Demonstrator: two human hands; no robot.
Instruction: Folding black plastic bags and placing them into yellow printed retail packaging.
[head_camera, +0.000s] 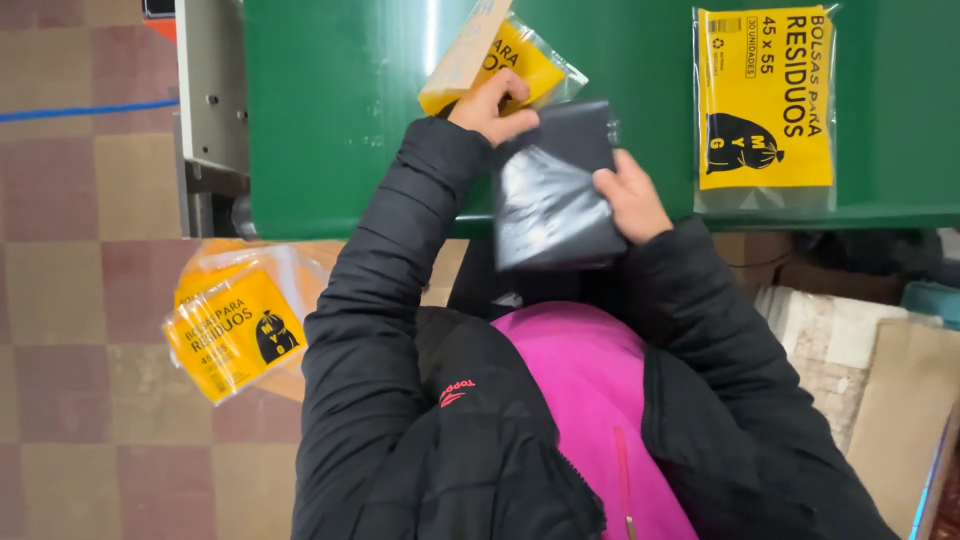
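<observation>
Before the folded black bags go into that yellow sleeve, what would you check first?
1. Left hand on both sleeve and black stack: ok.
2. Right hand grips the stack's right edge: ok.
3. Stack folded flat: ok.
4. Sleeve mouth open: cannot tell.
5. Finished pack lies apart on the green table: ok.

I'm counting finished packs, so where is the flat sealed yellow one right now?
In the head view, the sealed yellow pack lies flat on the green table, far right, beyond the right hand.
</observation>
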